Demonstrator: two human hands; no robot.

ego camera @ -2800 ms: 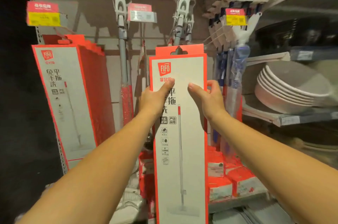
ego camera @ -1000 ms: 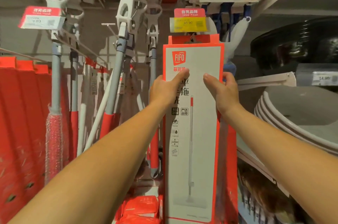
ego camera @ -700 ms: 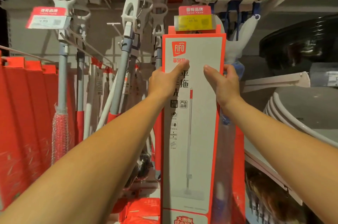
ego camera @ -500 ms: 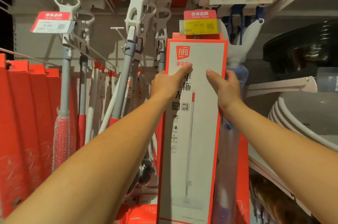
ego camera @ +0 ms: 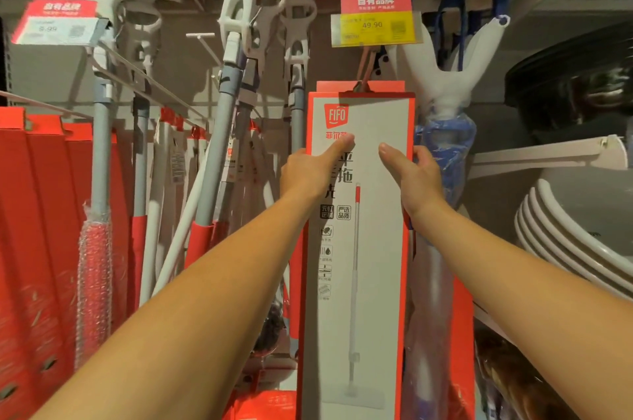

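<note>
Entry: tall red-and-white mop box [ego camera: 359, 265] held upright in front of a store display, gripped at its upper part by both hands.

- Left hand [ego camera: 308, 176]: thumb laid across the white front face just under the printed logo. The remaining fingers are passed behind the left edge and are hidden, so the box is pinched between thumb and fingers.
- Right hand [ego camera: 416, 176]: thumb laid flat on the front face, fingers [ego camera: 423, 154] curled round the right edge. The box is clamped from that side.
- Box position: its top hang tab is located at the lower end of a wire hook [ego camera: 364, 66], directly below a yellow price tag [ego camera: 375, 29]. Whether the hook is threaded through the tab slot cannot be told. More red packaging of the same kind is seen directly behind the box.

Surroundings noted:
- Hanging mops [ego camera: 236, 77] with white loop handles, just left of the box.
- Row of red boxes [ego camera: 34, 214] at far left, under a white price tag [ego camera: 54, 29].
- Blue plastic-wrapped mop [ego camera: 445, 138], just right of the box, beside the right hand.
- Stacked pale basins [ego camera: 565, 231] on a shelf at far right.
</note>
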